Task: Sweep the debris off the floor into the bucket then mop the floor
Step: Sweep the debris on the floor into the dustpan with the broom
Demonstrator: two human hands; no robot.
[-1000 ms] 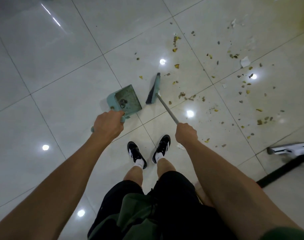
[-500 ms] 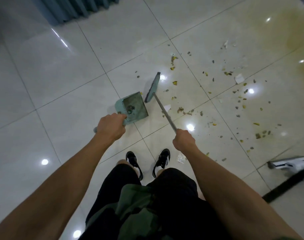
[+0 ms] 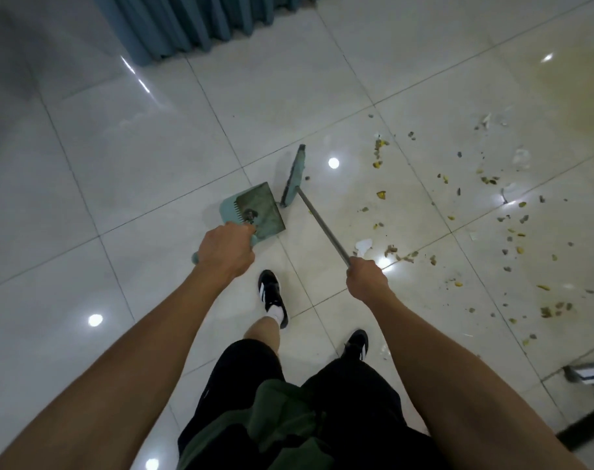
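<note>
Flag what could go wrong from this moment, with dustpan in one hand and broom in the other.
1. The dustpan, gripped by the left hand, already holds a little debris near its comb; tilting it could spill that back out.
2. Most debris lies to the right, away from the broom head beside the pan, so short strokes may miss it.
3. Scraps near the right hand lie close to the feet and could be trodden on.
</note>
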